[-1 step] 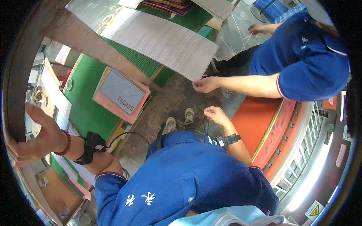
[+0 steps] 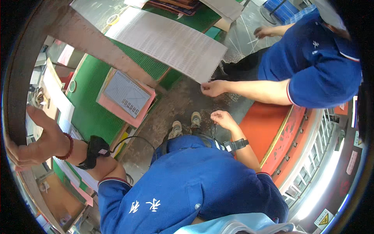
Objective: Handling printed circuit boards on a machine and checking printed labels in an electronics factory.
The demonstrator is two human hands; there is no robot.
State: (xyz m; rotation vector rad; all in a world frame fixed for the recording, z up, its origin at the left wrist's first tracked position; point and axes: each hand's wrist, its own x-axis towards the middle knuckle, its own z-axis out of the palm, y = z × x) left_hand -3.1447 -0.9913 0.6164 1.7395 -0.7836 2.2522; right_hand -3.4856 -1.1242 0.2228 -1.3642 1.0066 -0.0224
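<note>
My left hand is at the far left, fingers and thumb spread, its palm against a dark upright post. A red bead bracelet and a black strapped device are on that wrist. In front of my waist is my right hand, its fingers curled together. A thin dark strand shows under them, but what they hold is too small to make out. Ahead, a co-worker's hand touches the near corner of a long white printed sheet with a toothed edge. The co-worker's other hand has a thin white strip at it.
A green-topped table bears a pink-edged stack of papers and a tape roll. A brown beam crosses above it. To my right stands an orange machine bed with a white slatted rack.
The co-worker's far hand has shifted slightly left and down, and the white strip by it lies differently. Both my hands are where they were.
</note>
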